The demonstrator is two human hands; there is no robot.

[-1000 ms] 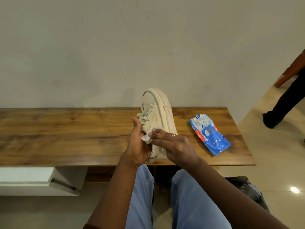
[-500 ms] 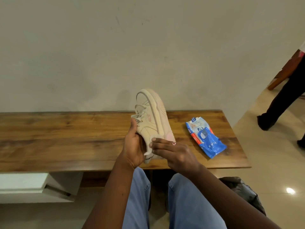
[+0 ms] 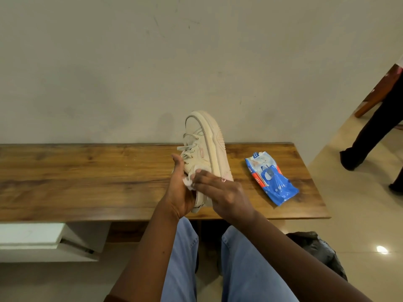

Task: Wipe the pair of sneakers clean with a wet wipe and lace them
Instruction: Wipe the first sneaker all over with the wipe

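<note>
Judging by what lies here, the task is in its wiping stage on one shoe: no second sneaker is in view, so the other shoe's cleaning and the final lacing look yet to be done. At 9 o'clock the wooden table stretches bare along the wall. The left grip is clasped round the heel end of the sneaker, thumb raised along the laced side. A crumpled wet wipe shows white between the two hands, against the shoe's upper. The sneaker itself is held over the table's near edge, and I cannot tell whether it touches the wood. Its long axis runs from 6 to 12 o'clock, toe lifted away toward the wall at 12, heel toward the person at 6. It is rolled on its side so the laces face 9 and the sole faces 3. The laces look threaded but loose. The right grip lays nearly straight fingers over the wipe, pressing it on the shoe, and its thumb is hidden. At 3 o'clock of the shoe, apart from it, a blue pack of wipes lies flat on the table
</note>
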